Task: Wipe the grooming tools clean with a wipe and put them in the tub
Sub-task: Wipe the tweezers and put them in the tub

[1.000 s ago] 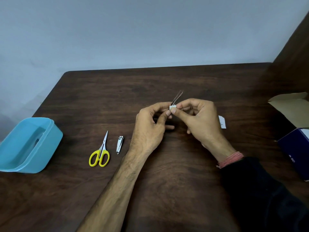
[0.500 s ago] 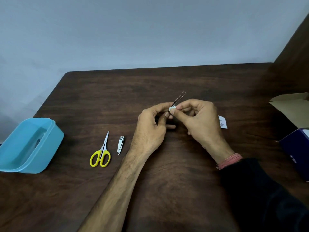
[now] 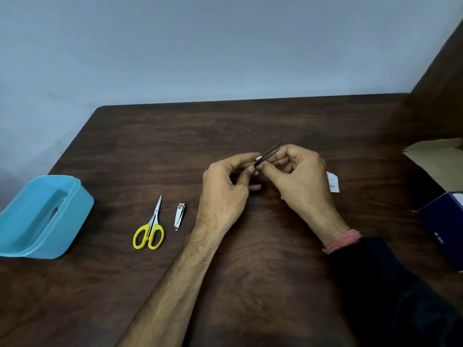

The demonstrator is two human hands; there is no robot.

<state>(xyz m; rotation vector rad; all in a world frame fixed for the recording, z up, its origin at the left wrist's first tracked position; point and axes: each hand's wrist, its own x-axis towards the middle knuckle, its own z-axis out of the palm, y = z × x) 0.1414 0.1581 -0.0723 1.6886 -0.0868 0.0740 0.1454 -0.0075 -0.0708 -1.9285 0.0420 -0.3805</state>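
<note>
Tub (image 3: 62, 221) holds something pale, too blurred to identify.

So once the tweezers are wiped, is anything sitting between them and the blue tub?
Yes: the nail clipper and the yellow scissors lie on the table between the tweezers and the tub. Both are flat, so carrying over looks easy.
</note>
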